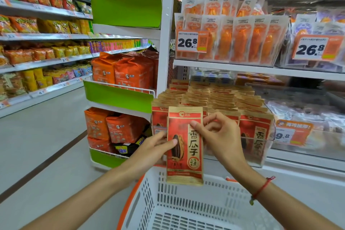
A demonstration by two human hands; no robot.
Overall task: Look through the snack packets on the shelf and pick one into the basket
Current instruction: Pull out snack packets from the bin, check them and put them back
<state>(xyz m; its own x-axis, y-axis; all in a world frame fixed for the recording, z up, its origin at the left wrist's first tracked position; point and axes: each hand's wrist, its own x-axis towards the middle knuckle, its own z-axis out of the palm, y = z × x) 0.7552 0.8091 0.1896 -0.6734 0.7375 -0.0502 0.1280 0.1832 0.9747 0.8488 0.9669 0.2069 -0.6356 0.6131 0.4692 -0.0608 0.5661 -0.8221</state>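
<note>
While the sunflower seed packet (184, 145) is held upright in front of the shelf and directly above the far rim of the white basket (186, 209), both hands are engaged on it: the left hand (156, 147) grips its left edge, thumb on the printed face and fingers behind, and the right hand (216, 132) pinches its upper right portion between thumb and curled fingers. The packet is clear of the stack (214, 99) of identical packets, which stands upright in rows in a clear-fronted tray at the near edge of the shelf. Judged from this position, the remaining step is to lower and release the packet into the basket. Possible faults: releasing too early or too far forward could drop the packet on the basket rim or between basket and shelf; a hand brushing the front row on withdrawal could tip neighbouring packets (255, 136) over the tray front. Legible markings: the packet face carries the large vertical characters 香瓜子 beside a picture of a dark seed, with a small logo at the top that is too blurred to read. Two price cards (192, 42) on the shelf above read 26.8; a partly hidden card (291, 134) at the right of the tray shows 9.8. Smaller print is not readable.
</note>
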